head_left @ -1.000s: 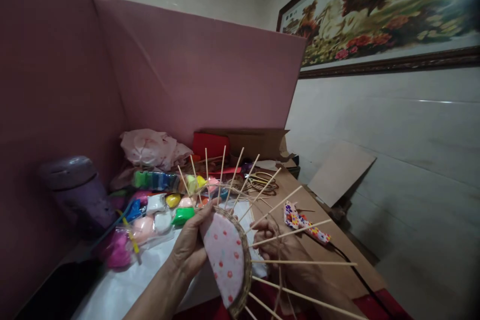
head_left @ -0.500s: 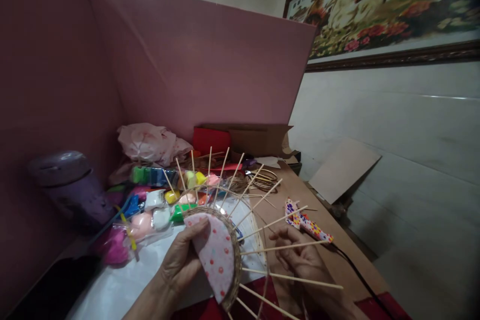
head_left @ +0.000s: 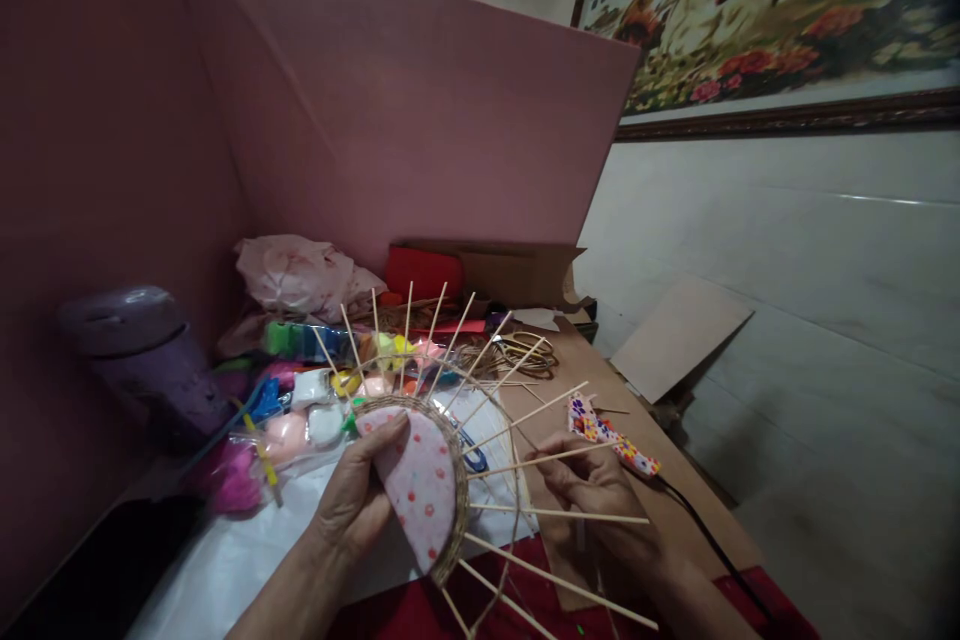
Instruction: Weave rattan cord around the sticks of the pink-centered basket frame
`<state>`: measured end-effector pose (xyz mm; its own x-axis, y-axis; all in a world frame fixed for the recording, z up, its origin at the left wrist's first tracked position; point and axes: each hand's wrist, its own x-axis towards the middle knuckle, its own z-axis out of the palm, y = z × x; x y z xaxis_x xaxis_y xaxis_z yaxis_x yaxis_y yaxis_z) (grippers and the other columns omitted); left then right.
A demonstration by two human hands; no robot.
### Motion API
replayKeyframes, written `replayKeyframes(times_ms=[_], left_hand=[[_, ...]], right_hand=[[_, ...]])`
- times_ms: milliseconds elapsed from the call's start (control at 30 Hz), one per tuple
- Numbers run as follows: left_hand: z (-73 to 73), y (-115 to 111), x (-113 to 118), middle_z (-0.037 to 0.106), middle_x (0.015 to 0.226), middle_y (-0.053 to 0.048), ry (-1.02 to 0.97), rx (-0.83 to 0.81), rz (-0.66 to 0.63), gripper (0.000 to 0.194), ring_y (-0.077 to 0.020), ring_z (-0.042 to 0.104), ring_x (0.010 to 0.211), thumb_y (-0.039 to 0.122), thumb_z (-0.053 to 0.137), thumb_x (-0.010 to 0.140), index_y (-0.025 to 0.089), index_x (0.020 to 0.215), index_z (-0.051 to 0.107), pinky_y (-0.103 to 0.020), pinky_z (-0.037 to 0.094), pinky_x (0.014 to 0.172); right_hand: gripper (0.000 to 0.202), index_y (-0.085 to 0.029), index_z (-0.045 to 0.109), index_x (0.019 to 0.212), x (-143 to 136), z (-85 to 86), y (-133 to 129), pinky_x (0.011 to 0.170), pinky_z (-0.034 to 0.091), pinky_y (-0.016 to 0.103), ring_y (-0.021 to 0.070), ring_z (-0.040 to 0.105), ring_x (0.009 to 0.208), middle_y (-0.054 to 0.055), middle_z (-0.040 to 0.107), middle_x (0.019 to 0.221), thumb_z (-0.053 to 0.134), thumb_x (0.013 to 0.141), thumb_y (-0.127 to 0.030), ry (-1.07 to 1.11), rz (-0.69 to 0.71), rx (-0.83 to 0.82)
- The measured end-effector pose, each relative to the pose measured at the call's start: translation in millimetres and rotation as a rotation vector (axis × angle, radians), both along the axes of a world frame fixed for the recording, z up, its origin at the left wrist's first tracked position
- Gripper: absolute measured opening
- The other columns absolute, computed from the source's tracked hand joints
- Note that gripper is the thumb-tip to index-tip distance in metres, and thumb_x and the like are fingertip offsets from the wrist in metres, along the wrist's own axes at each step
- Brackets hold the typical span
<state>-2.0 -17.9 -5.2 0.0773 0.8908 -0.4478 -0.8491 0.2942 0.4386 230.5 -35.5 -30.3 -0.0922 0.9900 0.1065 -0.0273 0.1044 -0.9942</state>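
Base (head_left: 424, 482) hung over white sheet (head_left: 247, 560), left hand's (head_left: 351, 505) thumb on its cloth face, fingers curled behind. Right hand's (head_left: 596, 488) fingertips looked pinched closed on twine (head_left: 517, 490). Loop lay slack among sticks (head_left: 570, 517); could have snagged on tips. Hard tug could have bent stick or twisted base, gripped one side only.

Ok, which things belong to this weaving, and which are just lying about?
Apparently in use:
- pink dotted half-round panel, in left hand
- pale wooden sticks
- brown twine round its rim

Probably lying about:
- purple lidded bottle
- crumpled pink bag
- bright wrapped packets
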Motion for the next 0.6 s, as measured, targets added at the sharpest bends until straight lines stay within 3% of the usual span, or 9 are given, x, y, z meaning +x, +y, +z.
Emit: replayKeyframes(times_ms=[133,333,500,600], left_hand=[[-1.1,0.1,-0.3,0.069,0.068,-0.008,-0.017,0.004,-0.010,0.010,-0.0192,0.067,0.061,0.002,0.056,0.072,0.010,0.075,0.061,-0.035,0.057,0.063],[-4.1,2.2,-3.4,0.070,0.070,-0.007,0.022,0.006,0.032,0.013,-0.0187,0.067,0.064,0.000,0.058,0.070,0.011,0.077,0.061,-0.035,0.056,0.066],[-4.9,4.4,-5.0,0.069,0.070,-0.007,0.015,0.000,0.043,0.012,-0.0184,0.067,0.065,0.001,0.057,0.071,0.011,0.077,0.061,-0.035,0.056,0.067],[-5.5,6.3,-5.6,0.069,0.069,-0.006,0.030,-0.003,0.061,0.012,-0.0186,0.067,0.064,0.002,0.058,0.071,0.012,0.077,0.061,-0.034,0.056,0.066]], right_hand=[[0.021,-0.018,0.067,0.070,-2.0,2.1,0.8,0.047,0.029,0.021,0.0080,0.039,0.052,-0.002,0.052,0.061,0.072,0.068,-0.039,0.002,0.008,-0.076],[0.028,-0.016,0.069,0.076,-6.9,5.7,-2.7,0.048,0.036,0.023,0.0093,0.045,0.053,0.000,0.055,0.064,0.071,0.067,-0.043,0.047,0.019,-0.203],[0.029,-0.017,0.066,0.080,-8.7,2.6,-1.8,0.040,0.028,0.019,0.0037,0.034,0.041,-0.004,0.046,0.055,0.070,0.069,-0.043,0.113,0.054,-0.299],[0.029,-0.016,0.066,0.079,-8.5,1.0,0.4,0.039,0.027,0.019,0.0032,0.033,0.040,-0.004,0.047,0.055,0.070,0.069,-0.042,0.079,0.078,-0.275]])
